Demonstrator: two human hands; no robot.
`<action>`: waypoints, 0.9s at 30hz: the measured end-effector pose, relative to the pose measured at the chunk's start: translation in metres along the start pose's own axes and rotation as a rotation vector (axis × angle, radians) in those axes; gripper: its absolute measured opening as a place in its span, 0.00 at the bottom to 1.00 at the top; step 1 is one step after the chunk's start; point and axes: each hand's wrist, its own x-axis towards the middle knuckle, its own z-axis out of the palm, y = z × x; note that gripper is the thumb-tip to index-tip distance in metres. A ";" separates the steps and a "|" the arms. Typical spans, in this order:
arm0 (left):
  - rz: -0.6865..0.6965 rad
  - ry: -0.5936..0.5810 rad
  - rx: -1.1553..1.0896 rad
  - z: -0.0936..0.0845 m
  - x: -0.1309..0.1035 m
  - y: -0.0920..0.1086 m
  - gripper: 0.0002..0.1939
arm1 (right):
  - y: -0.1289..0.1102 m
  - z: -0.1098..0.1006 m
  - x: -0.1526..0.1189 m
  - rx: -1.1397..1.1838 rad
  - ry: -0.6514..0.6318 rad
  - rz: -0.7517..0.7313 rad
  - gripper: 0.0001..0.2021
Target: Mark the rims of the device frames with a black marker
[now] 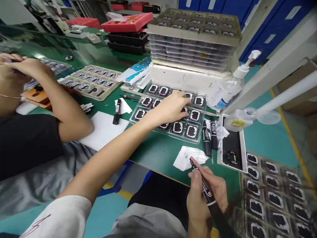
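Fingers of my right hand [199, 200] clamp the pen [205, 190], presumably light, stiff and best pinched mid-barrel, its tip at the paper [182, 160], while my left hand [170, 106] spreads over the tray [182, 136], whether gripping I cannot tell.

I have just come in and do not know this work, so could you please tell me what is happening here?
The person's left hand is over a tray of small parts; whether it grips one, I cannot tell. The right hand holds a marker, its tip at a tissue. Two other markers lie right of the tray. At the left, a co-worker's hands hold something dark, too unclear to name.
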 end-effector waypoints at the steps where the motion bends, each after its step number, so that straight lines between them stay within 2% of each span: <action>1: 0.037 0.011 0.014 0.001 0.004 0.003 0.23 | -0.001 0.003 0.000 0.048 0.031 -0.005 0.07; 4: 0.145 -0.045 0.051 0.004 0.020 0.009 0.22 | 0.000 0.006 0.000 0.085 0.058 -0.021 0.07; 8: 0.163 -0.152 0.044 0.005 0.041 0.015 0.22 | 0.005 0.004 0.000 0.025 0.063 -0.030 0.08; 13: 0.153 -0.127 -0.026 0.003 0.052 0.020 0.18 | 0.005 0.005 -0.002 0.062 0.065 0.029 0.09; 16: 0.170 -0.089 -0.121 0.003 0.047 0.021 0.08 | 0.006 0.002 0.002 0.038 0.066 0.057 0.10; 18: 0.162 0.005 -0.224 0.000 0.034 0.021 0.07 | 0.007 -0.002 0.006 -0.020 0.016 0.056 0.12; 20: 0.096 0.127 -0.376 -0.003 0.011 0.023 0.15 | 0.008 -0.007 0.008 -0.061 -0.070 0.088 0.16; 22: 0.000 0.210 -0.540 -0.006 -0.019 0.027 0.19 | 0.005 -0.010 0.009 -0.061 -0.103 0.164 0.19; 25: -0.158 0.243 -0.767 -0.003 -0.072 0.037 0.18 | -0.009 -0.009 0.010 -0.087 -0.121 0.279 0.23; 27: -0.298 0.223 -0.915 0.006 -0.103 0.046 0.17 | -0.020 -0.005 0.012 -0.112 -0.150 0.287 0.23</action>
